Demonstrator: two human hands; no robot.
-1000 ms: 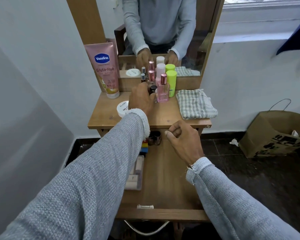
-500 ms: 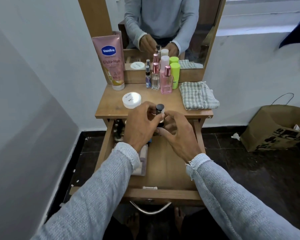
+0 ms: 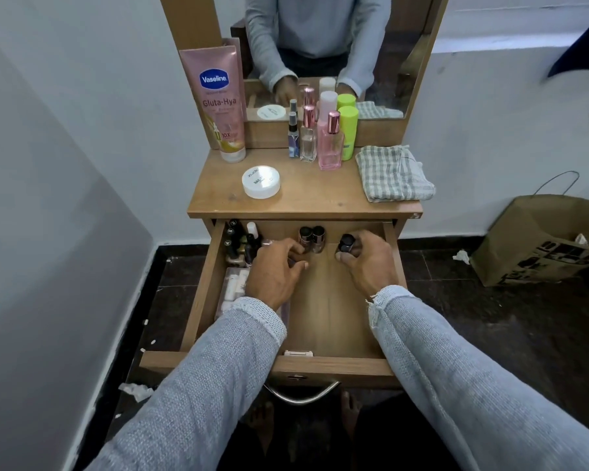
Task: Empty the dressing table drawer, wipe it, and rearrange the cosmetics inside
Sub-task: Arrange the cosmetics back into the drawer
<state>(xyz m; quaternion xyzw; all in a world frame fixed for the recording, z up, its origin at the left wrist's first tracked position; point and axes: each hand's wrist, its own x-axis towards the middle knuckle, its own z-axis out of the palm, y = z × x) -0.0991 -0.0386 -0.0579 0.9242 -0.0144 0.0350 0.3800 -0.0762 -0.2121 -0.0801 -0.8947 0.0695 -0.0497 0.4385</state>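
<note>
both my hands are down in the open drawer (image 3: 330,363) of the dressing table (image 3: 320,195). my right hand (image 3: 368,263) is curled round a small black-capped bottle (image 3: 346,243), held upright near the back right of the drawer. my left hand (image 3: 274,270) sits with fingers curled just in front of two nail polish bottles (image 3: 312,237) standing side by side at the back middle; can't tell if it grips anything. more small dark bottles (image 3: 240,241) are bunched in the back left corner, with a clear case (image 3: 233,287) of pale items in front of them, partly under my left wrist. on the tabletop: pink vaseline tube (image 3: 218,100), white round jar (image 3: 261,181), a cluster of perfume bottles (image 3: 322,137) by the mirror (image 3: 398,62), folded checked cloth (image 3: 393,173) on the right. brown paper bag (image 3: 538,239) on the floor to the right.
</note>
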